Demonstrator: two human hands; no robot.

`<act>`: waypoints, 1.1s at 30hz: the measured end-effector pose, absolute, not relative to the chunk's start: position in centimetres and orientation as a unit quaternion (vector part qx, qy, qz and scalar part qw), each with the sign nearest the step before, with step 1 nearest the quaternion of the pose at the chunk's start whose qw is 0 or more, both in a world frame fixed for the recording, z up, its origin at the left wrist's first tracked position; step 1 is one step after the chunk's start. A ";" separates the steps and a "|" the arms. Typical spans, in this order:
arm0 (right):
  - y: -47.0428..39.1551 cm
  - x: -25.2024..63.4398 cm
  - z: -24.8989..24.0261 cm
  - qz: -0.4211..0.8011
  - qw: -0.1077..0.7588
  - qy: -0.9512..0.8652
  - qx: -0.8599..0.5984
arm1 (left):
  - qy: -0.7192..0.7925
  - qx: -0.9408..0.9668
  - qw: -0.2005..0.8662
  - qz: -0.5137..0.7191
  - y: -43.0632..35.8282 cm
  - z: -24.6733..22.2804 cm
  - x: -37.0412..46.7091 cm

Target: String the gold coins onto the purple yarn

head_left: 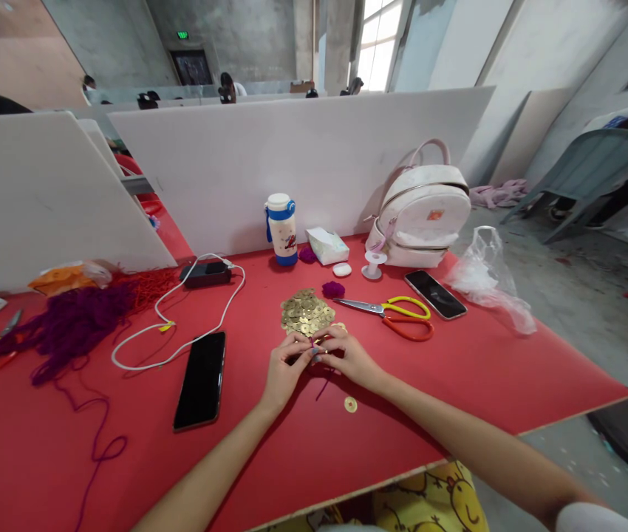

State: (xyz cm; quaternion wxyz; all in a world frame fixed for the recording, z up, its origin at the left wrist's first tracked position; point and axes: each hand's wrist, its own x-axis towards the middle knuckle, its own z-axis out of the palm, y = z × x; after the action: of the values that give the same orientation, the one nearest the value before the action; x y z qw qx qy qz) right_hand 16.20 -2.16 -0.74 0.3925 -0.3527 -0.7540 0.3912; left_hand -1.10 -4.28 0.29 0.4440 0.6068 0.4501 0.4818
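On the red table [270,465], two bare hands meet.
The forearms [225,454] slant inward; the left hand [285,368] and right hand [352,357] curl, fingertips close together, just before a pile of gold coins [304,310], pinching a purple cord [323,389] between them.

Scissors [388,313] right of coin pile [307,312]; bottle [281,230] behind; phone [200,380] left, nearer table edge [403,476].
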 end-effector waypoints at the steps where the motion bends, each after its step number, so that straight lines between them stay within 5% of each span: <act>1: -2.2 16.3 -0.7 0.380 0.389 -0.762 -0.352 | 0.449 0.603 0.447 0.484 -4.2 0.2 -1.1; 33: -2.6 16.6 1.2 0.367 0.421 -0.747 -0.361 | 0.520 0.498 0.463 0.516 -3.7 -0.2 -1.4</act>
State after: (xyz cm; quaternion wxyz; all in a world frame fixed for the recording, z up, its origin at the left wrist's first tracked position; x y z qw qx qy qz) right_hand 16.62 -2.62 1.21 0.4209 -0.3613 -0.7468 0.3670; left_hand -1.40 -3.72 -0.20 0.4632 0.4982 0.5204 0.5161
